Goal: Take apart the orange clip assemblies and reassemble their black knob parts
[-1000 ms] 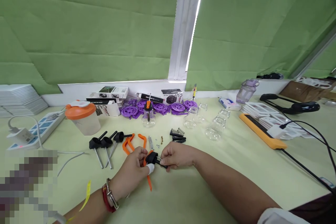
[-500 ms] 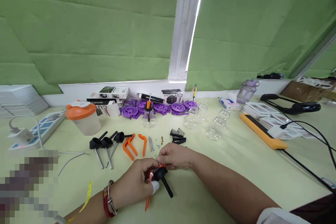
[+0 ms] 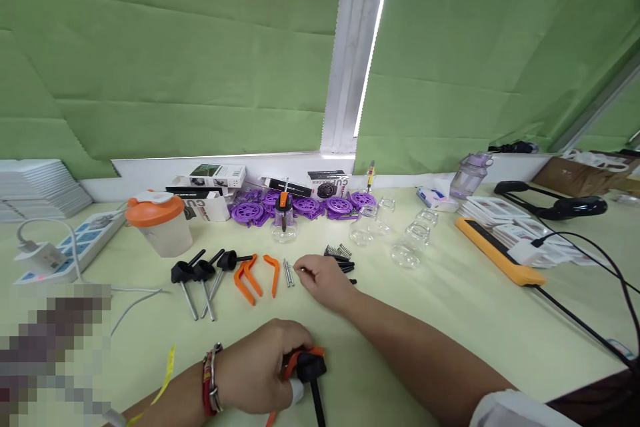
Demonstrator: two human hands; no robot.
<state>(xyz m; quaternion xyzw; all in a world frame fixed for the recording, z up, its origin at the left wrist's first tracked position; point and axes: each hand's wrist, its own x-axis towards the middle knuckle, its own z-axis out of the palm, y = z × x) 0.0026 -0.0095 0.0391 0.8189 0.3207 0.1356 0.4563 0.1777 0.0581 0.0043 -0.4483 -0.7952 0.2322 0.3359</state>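
- With left hand (image 3: 265,363) curled tight, gripping a rounded black part (image 3: 311,367) with a slim stem and a smooth orange strip (image 3: 291,365), over the near side of the desk (image 3: 480,307).
- With right hand (image 3: 323,280) bunched at the fingertips, just beside silver pins (image 3: 289,273); cannot tell if anything's pinched.
- Can read "HOLDER" on a cardboard box (image 3: 327,185).
- Farther back, spoked purple discs (image 3: 340,205) and clear, curved vessels (image 3: 406,255).

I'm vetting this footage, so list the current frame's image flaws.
Head view: the light strip above is blown out; head view: the lower-left corner is pixelated; head view: the clear jars show only faint outlines; head view: any part in the right hand is too small to tell.
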